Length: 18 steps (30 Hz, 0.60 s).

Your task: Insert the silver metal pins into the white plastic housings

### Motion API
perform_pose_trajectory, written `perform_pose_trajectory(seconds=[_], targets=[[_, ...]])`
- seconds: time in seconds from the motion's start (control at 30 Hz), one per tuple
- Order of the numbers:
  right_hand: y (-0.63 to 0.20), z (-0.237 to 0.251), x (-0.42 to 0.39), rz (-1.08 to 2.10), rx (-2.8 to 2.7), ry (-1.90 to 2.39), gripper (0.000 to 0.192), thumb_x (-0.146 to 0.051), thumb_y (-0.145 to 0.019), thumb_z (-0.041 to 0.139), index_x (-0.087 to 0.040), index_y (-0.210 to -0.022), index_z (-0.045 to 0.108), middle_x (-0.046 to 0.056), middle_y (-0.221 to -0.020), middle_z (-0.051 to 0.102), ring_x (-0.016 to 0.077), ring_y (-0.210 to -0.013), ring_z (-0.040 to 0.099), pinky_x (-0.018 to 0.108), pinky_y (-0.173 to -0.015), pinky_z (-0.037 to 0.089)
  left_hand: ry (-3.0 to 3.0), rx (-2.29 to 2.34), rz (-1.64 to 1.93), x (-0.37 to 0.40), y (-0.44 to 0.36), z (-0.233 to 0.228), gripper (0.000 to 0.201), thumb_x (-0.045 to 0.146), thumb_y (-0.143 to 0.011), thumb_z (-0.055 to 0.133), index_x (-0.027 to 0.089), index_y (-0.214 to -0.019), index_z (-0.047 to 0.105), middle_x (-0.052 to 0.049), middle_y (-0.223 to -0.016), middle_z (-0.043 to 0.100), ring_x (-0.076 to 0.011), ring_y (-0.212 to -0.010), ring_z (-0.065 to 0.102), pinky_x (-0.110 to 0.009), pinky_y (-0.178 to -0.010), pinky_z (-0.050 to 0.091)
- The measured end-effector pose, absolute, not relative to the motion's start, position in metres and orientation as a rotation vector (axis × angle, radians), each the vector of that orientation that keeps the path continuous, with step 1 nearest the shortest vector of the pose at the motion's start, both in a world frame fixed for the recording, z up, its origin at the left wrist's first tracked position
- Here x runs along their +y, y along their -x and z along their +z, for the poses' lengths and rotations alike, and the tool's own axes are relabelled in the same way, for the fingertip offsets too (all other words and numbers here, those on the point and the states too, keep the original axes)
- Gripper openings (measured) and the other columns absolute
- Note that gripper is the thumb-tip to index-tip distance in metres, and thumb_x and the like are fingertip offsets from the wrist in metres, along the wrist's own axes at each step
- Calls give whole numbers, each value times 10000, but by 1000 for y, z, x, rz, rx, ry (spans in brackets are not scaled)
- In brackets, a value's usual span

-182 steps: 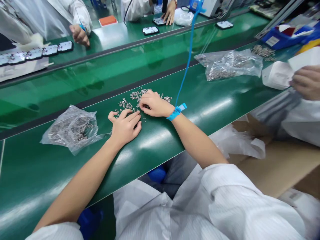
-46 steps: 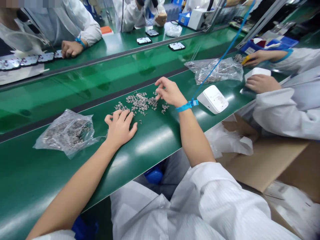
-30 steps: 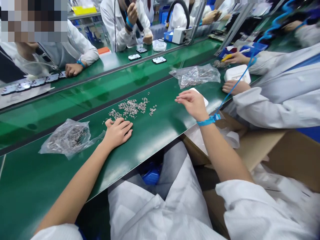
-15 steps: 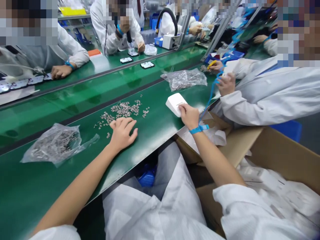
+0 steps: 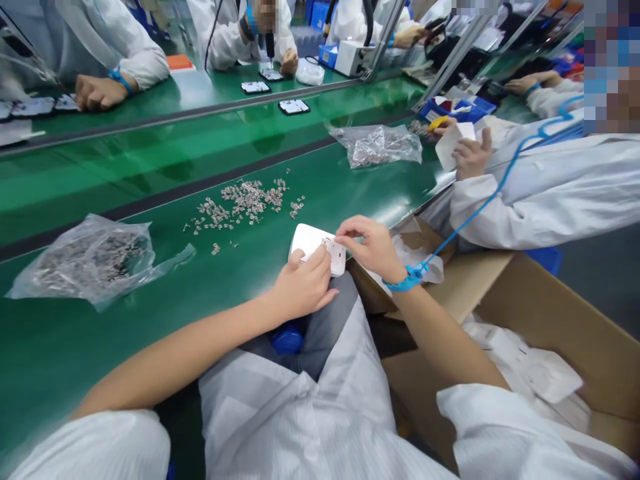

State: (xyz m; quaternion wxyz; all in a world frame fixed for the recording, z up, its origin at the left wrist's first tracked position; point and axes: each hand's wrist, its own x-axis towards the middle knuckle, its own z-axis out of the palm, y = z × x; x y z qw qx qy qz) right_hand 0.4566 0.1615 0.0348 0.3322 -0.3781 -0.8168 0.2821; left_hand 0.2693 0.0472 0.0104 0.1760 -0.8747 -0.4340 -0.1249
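A white plastic housing [image 5: 311, 241] with small dark slots at its right end is at the near edge of the green bench. My left hand [image 5: 306, 283] is closed over its near side, fingertips close to the slots. My right hand [image 5: 369, 245] pinches thumb and forefinger together at the slotted end; whatever is between those fingertips is too small to make out. A blue strap with a coiled cord circles my right wrist. Beyond the housing lies a loose pile of small metal clips [image 5: 247, 200].
Clear bags of metal parts, one on the left [image 5: 95, 260] and one farther back [image 5: 377, 143], lie on the bench. An open cardboard box [image 5: 550, 300] with white housings stands at my right. A co-worker's hand [image 5: 473, 155] holds a white piece nearby; others work across the bench.
My left hand has left the clip pile and moved right onto the housing. The housing has come nearer and left, and my right hand now pinches at its slotted end.
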Motion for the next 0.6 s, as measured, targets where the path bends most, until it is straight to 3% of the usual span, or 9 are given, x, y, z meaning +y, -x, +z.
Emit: perform_pose_trajectory(seconds=[0.1,0.23,0.47,0.6], targets=[[-448,40,171,631,-2391,966,89,-230,-869,683,-217,-782,695,47,-848,716,200,-786,650,332,-732,513,2490,-1286,-352,45,-274,10,407,386,-1050,471,103,-1217,713,-190,-1350,660,-321,-1339,521,-469,-974,331],[-442,37,177,537,-2592,1004,119,-132,-878,628,-204,-796,675,57,-870,716,214,-849,647,333,-785,476,2484,-1230,-343,45,-271,4,377,326,-1033,513,106,-1278,696,-177,-1424,621,-310,-1377,493,-445,-948,351],[-433,46,173,361,-2711,1176,32,-175,-912,647,-205,-924,648,59,-882,725,233,-823,645,319,-711,404,2474,-1174,-363,49,-274,2,373,333,-1045,494,104,-1245,711,-176,-1412,631,-291,-1371,503,-443,-970,359],[-422,58,178,227,-2851,1197,182,-136,-883,682,-200,-1044,626,55,-883,718,235,-826,639,307,-656,334,2525,-1185,-384,51,-273,6,370,363,-1045,495,116,-1186,732,-169,-1367,650,-297,-1329,526,-464,-975,348]])
